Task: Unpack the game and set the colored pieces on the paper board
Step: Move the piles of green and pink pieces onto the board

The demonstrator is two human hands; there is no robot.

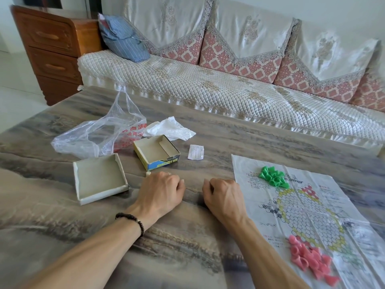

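Observation:
The paper board [308,207] lies unfolded on the right of the table, printed with a hexagon grid. A pile of green pieces [273,176] sits at its far corner and a pile of red pieces [310,259] at its near side. The game box base [156,152] and its lid [99,178] lie open and empty to the left. My left hand [161,192] and my right hand [224,197] rest on the table between lid and board, fingers curled under, holding nothing I can see. A small white die [148,173] lies just beyond my left hand.
A clear plastic bag with red print [98,134], a crumpled white bag [169,128] and a small folded leaflet [195,152] lie behind the box. A sofa [208,86] runs along the table's far edge; a wooden drawer cabinet [52,51] stands at the far left.

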